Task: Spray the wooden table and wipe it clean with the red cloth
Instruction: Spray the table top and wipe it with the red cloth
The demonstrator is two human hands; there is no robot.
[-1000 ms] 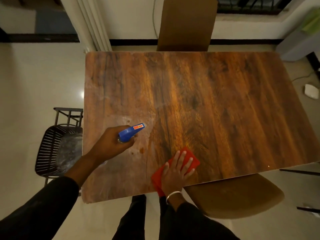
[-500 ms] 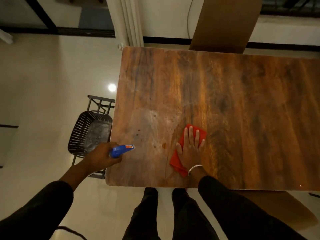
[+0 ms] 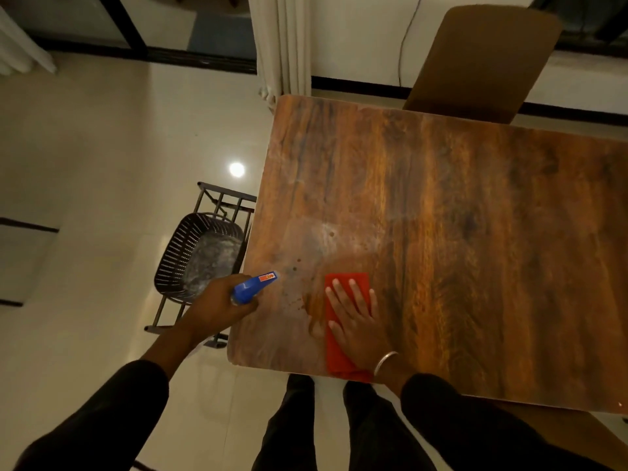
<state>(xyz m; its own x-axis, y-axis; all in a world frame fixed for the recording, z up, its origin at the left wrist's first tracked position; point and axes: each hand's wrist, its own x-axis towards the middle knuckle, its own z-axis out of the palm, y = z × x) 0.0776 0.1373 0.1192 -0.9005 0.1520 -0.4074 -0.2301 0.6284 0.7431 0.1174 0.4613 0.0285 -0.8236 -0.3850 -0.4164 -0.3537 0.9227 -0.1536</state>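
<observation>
The wooden table (image 3: 458,232) fills the right half of the head view, with a pale wet smear and dark droplets near its front left corner. My left hand (image 3: 217,309) grips a blue spray bottle (image 3: 253,287), its nozzle pointing right over the table's left edge. My right hand (image 3: 353,321) lies flat, fingers spread, pressing the red cloth (image 3: 346,283) onto the table near the front edge, just right of the wet patch. The bottle's body is hidden by my hand.
A black perforated basket (image 3: 200,253) on a dark metal stand sits on the tiled floor against the table's left side. A brown chair back (image 3: 482,56) stands at the far edge. A white curtain (image 3: 282,45) hangs by the far left corner.
My right hand has slid the red cloth left toward the wet patch. My left hand with the spray bottle has stayed by the table's left edge. The view shifted left.
</observation>
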